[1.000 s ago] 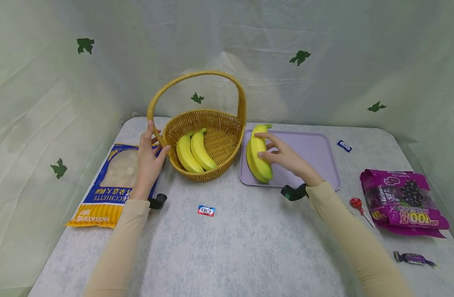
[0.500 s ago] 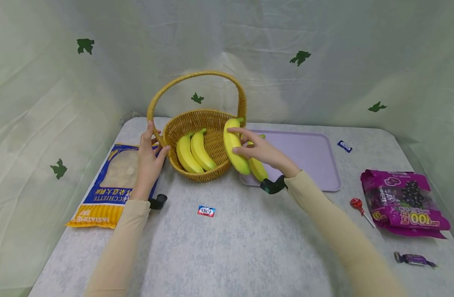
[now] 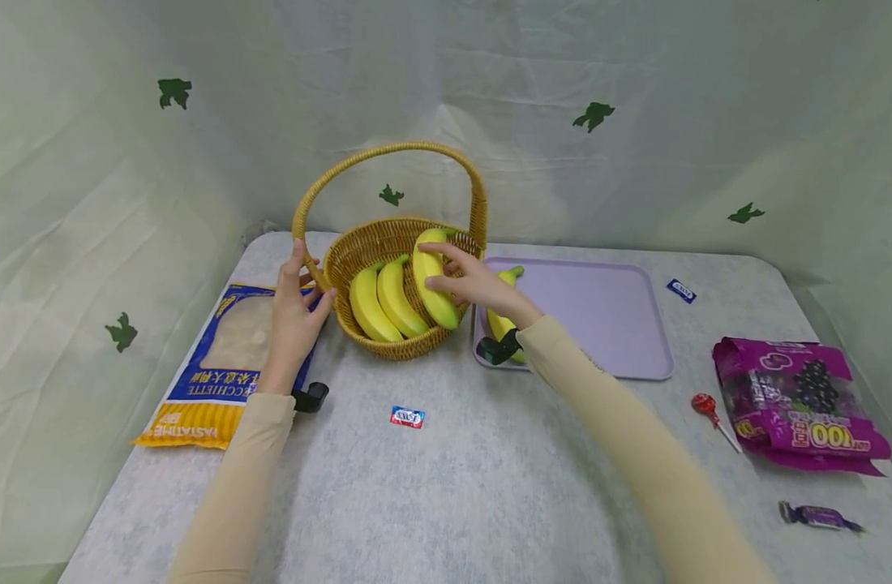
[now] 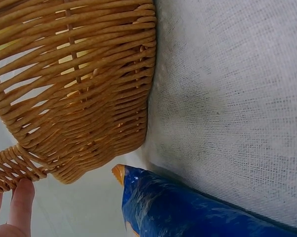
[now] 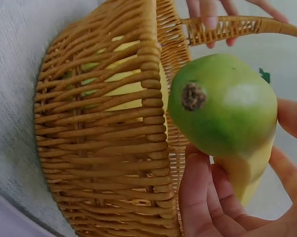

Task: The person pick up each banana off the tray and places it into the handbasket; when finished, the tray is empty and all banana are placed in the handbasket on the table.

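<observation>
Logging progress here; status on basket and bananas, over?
Left grip holds basket handle; right grip holds banana above basket. Two bananas inside, one on tray. No obstruction visible.

Bananas (image 3: 373, 307) are recorded as yellow, green-tipped; basket (image 3: 402, 350), golden-brown weave; tray (image 3: 592, 320), plain lilac. The left bag (image 3: 216, 361) is printed blue and orange, the right bag (image 3: 799, 405) purple. The pale far cloth (image 3: 519, 122) is patterned with dark green shapes.

With the right hand (image 3: 482, 280) I'm holding a banana (image 3: 433, 284) over the basket (image 3: 396, 349), with the left hand (image 3: 296, 304) gripping its handle (image 3: 388, 149); two bananas (image 3: 373, 304) are lying inside, another banana (image 3: 499, 324) on the tray (image 3: 592, 316).
</observation>
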